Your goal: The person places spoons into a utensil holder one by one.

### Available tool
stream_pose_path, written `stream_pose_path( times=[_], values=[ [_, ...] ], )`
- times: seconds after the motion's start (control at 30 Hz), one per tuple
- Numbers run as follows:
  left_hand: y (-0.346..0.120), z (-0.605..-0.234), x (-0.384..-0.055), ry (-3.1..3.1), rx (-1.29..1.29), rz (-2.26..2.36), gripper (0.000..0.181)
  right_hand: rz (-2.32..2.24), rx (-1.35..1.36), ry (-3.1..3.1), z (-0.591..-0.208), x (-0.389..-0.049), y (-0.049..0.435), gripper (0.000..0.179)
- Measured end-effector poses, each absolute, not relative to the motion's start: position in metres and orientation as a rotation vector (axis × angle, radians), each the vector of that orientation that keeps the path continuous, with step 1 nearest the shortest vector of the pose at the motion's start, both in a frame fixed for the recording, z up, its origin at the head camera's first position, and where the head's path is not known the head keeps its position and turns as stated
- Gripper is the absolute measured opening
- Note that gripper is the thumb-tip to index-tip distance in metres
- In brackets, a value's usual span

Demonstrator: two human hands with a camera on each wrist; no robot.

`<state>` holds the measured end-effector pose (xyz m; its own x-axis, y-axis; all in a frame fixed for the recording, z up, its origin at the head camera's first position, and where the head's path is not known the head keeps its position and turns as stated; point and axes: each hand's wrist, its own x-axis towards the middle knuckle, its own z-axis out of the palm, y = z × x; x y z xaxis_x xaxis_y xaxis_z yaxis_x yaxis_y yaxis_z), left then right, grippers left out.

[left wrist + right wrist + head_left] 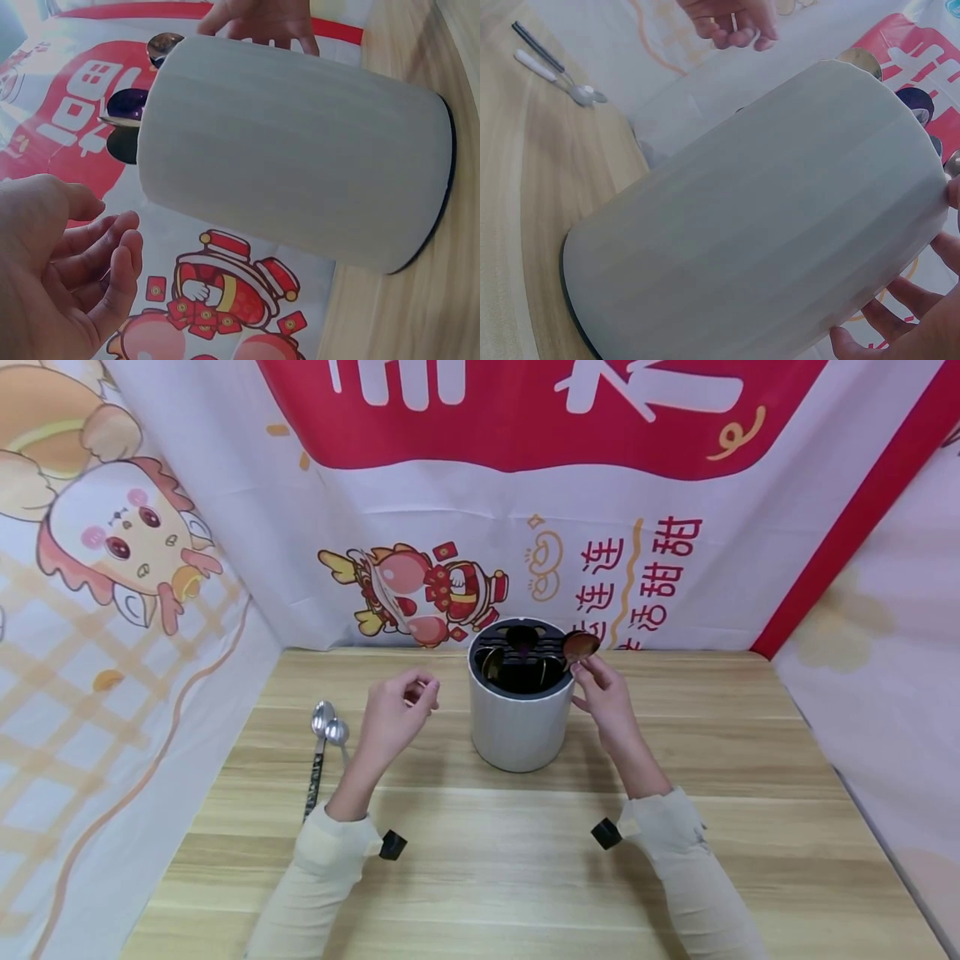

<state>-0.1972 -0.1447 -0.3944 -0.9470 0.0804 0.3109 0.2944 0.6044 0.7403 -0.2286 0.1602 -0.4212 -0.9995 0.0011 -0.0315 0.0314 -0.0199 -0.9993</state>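
Note:
A white cylindrical utensil holder (519,731) with a dark slotted top stands upright on the table, several spoon bowls showing at its opening. My right hand (609,703) is at its right side, fingertips along the wall and right at the rim. One fingertip meets the neck of a copper-coloured spoon (581,646) whose bowl leans out over the rim. In the right wrist view those fingers (911,296) are spread and fairly straight. To the left of the holder my left hand (397,710) hovers, fingers loosely curled and holding nothing. A purple spoon (127,103) sticks up in the left wrist view.
Two silver spoons lie left of my left forearm: one (323,717) with a dark patterned handle, another (337,732) with a pale handle. Printed cloth (420,497) hangs behind the wooden table (510,868) and at both sides.

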Motion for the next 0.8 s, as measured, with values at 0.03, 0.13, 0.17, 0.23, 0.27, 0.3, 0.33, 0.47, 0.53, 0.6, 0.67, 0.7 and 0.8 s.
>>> stream_pose_path(
  times=[0.03,0.13,0.17,0.23,0.27,0.3,0.33,0.47,0.53,0.6,0.67,0.7,0.8],
  values=[
    [-0.147,-0.396,-0.197,-2.591,-0.296,-1.254,0.017,-2.228,0.034,2.184,-0.421,-0.229,0.160,0.048],
    [-0.153,-0.399,-0.195,-2.590,-0.271,-1.246,0.016,-2.227,0.036,2.184,-0.421,-0.229,0.160,0.048],
    [-0.156,-0.401,-0.194,-2.589,-0.263,-1.245,0.016,-2.228,0.038,2.183,-0.421,-0.229,0.160,0.048],
    [-0.161,-0.405,-0.192,-2.583,-0.251,-1.238,0.015,-2.231,0.040,2.182,-0.421,-0.229,0.159,0.048],
    [-0.163,-0.407,-0.191,-2.581,-0.246,-1.241,0.015,-2.233,0.038,2.181,-0.421,-0.229,0.159,0.048],
    [-0.166,-0.409,-0.190,-2.579,-0.241,-1.247,0.015,-2.234,0.037,2.181,-0.421,-0.229,0.159,0.048],
    [-0.168,-0.410,-0.189,-2.578,-0.237,-1.251,0.015,-2.235,0.036,2.182,-0.421,-0.229,0.159,0.047],
    [-0.177,-0.418,-0.186,-2.587,-0.182,-1.267,0.015,-2.238,0.030,2.181,-0.421,-0.229,0.159,0.047],
    [-0.182,-0.422,-0.185,-2.585,-0.156,-1.266,0.014,-2.238,0.028,2.179,-0.421,-0.230,0.159,0.047],
    [-0.187,-0.427,-0.185,-2.588,-0.134,-1.246,0.014,-2.236,0.030,2.179,-0.421,-0.230,0.159,0.047],
    [-0.192,-0.431,-0.185,-2.588,-0.127,-1.216,0.015,-2.237,0.032,2.179,-0.422,-0.230,0.159,0.047],
    [-0.195,-0.434,-0.186,-2.593,-0.118,-1.193,0.015,-2.238,0.036,2.181,-0.422,-0.230,0.159,0.047],
    [-0.204,-0.440,-0.186,-2.611,-0.086,-1.113,0.014,-2.243,0.040,2.180,-0.423,-0.230,0.159,0.047]
  ],
)
